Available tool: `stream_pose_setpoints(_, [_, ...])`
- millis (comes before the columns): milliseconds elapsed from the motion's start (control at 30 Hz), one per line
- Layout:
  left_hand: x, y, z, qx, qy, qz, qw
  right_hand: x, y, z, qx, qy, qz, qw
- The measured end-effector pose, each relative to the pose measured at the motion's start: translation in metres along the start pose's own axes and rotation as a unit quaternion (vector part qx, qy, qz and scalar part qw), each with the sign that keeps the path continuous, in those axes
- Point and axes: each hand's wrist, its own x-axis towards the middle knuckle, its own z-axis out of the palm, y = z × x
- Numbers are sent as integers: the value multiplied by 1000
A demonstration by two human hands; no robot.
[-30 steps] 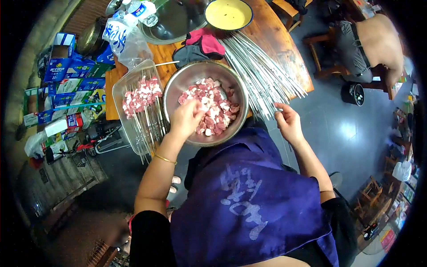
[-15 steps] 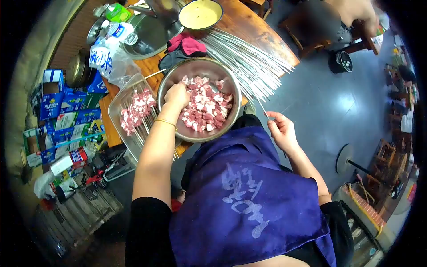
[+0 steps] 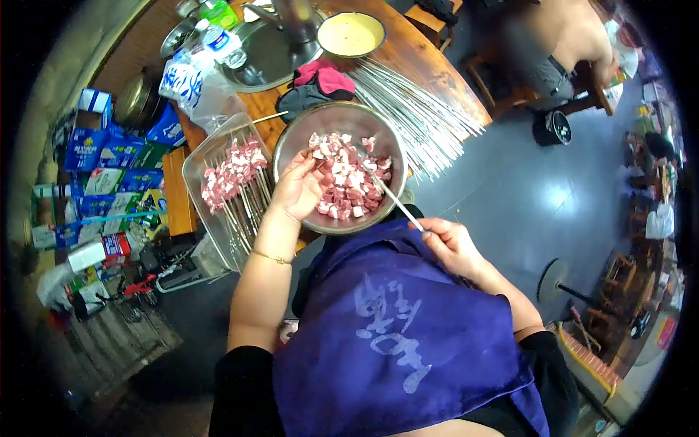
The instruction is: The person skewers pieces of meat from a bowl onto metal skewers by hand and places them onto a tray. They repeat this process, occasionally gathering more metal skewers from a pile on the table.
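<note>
1. Head view, left hand: the person's left hand (image 3: 300, 186) is over the left part of a steel bowl (image 3: 291, 138), palm turned partly upward. Its fingers curl inward, with meat right at their tips; whether they pinch a piece cannot be told. A thin bracelet (image 3: 271, 257) circles that wrist.
2. Head view, right hand: the right hand (image 3: 453, 244) is near the bowl's lower right side, thumb and fingers pinching the near end of a thin skewer (image 3: 397, 198). The skewer slants up and left across the rim, its far end among or just above the meat; which of the two is unclear.
3. Head view, the meat: cut pieces of raw meat (image 3: 338, 193), red and white, lie heaped in the bowl. More pieces, threaded on skewers, lie in a clear tray (image 3: 194, 171) just left of it.
4. Head view, around the bowl: a fan of loose skewers (image 3: 415, 116) lies on the wooden table (image 3: 429, 51) to the upper right. Pink and dark fabric (image 3: 335, 80) sits behind the bowl, near a basin (image 3: 351, 56) of something yellow.
5. Head view, farther off: another person (image 3: 575, 36) is well apart at upper right, near a black bucket (image 3: 542, 135).
</note>
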Motion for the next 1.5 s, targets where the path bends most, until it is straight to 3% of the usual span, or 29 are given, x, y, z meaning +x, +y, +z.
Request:
stream_pose_setpoints(100, [-14,-10,3,-70,33,59,995,-4,-15,3,-49,-41,-44,997])
stream_pose_setpoints(467, [-64,4,35,-67,1,160,985,-1,-41,16,-118,-52,-68,989])
stream_pose_setpoints(567, [-62,4,30,-86,14,148,985,-6,-41,18,-102,-66,-23,992])
stream_pose_setpoints(767, [-59,5,33,-69,37,160,984,-12,-35,21,-41,-67,-70,994])
stream_pose_setpoints(967, [-63,12,35,-57,26,140,988,-12,-35,25,-45,-45,-39,997])
stream_pose_setpoints(1300, [-59,13,35,32,34,206,977,-11,-38,22,-132,-40,-22,990])
stream_pose_setpoints(1500, [-58,10,30,28,44,189,981,-7,-36,25,-139,-39,-43,989])
